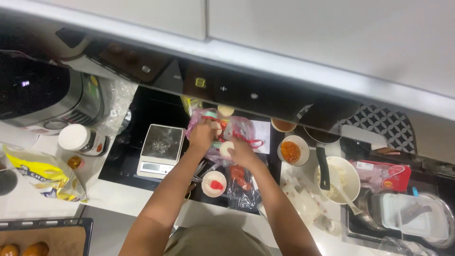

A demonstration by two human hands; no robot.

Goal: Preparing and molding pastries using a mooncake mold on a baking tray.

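Observation:
Both arms reach forward over a dark cooktop. My left hand [202, 135] grips the edge of a clear plastic bag with pink and red markings [241, 129]. A small pale round piece [226, 148] is held in my right hand [241, 152], just below the bag's mouth. Under my forearms stands a small white bowl with a red-headed brush [214, 184], and beside it lies a dark packet with red pieces inside [239, 186].
A kitchen scale [160, 150] sits left of my hands. To the right are a bowl of orange sauce [292, 151], a white bowl with a spoon [342, 180], a red meat packet [386, 175] and a sink with a container [417, 218]. A yellow bag [45, 176], a white-lidded jar [78, 138] and an appliance [45, 92] stand at the left.

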